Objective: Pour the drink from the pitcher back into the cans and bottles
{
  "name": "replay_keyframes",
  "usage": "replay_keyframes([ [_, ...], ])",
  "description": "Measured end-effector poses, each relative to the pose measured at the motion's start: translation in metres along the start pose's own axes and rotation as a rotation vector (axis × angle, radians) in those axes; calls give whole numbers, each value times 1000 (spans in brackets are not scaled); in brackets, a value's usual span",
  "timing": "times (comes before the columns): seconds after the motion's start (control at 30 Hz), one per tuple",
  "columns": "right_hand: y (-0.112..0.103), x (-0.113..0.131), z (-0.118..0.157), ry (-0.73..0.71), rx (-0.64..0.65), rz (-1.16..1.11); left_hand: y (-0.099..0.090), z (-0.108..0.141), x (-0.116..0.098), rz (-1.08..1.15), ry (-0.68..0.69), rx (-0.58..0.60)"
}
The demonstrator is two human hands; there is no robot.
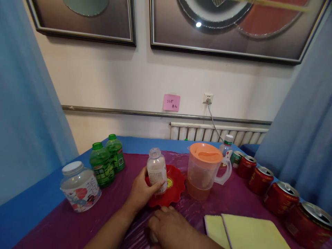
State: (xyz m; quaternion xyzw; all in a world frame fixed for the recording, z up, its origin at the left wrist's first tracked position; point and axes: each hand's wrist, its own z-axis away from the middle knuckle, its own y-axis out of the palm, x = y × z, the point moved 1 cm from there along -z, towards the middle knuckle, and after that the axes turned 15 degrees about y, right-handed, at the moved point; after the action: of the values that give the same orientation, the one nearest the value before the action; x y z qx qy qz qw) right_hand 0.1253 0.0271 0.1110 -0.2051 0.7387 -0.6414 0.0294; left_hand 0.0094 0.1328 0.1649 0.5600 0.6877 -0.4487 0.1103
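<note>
In the head view, the left hand (142, 188) grips the bottle (156, 171) upright over the red dish (172, 188). The right hand (168, 226) is curled just in front of the dish; whether it holds anything is unclear. The pitcher (202, 176) stands to the right.

The left forearm (111, 226) slants up from the bottom edge, left of centre, to a raised left grip (140, 190), its thumb (157, 187) stretched rightward. Lower, at bottom centre, the right grip (169, 226) is palm-down, fingers (155, 221) bent (their undersides hidden), the right forearm (204, 241) running off toward the lower right.
</note>
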Motion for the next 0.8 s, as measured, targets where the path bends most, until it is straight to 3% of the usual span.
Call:
replay_keyframes([
  [0.2, 10, -2, -2, -34, -41, 35, -1, 0, -6, -40, 31, 6],
  [0.4, -5, 2, -1, -44, -109, 18, 0, -2, -7, -44, 35, 16],
  [0.57, -29, 10, 3, -62, -335, -153, 0, -2, -5, -69, 60, -13],
  [0.67, -53, 9, 21, -122, -485, -274, -1, -1, -5, -71, 72, -20],
  [0.73, -72, -2, 39, -108, -557, -295, 0, -1, -4, -55, 80, -14],
  [0.8, -89, -24, 57, 17, -655, -294, 1, -1, -1, -38, 93, -12],
])
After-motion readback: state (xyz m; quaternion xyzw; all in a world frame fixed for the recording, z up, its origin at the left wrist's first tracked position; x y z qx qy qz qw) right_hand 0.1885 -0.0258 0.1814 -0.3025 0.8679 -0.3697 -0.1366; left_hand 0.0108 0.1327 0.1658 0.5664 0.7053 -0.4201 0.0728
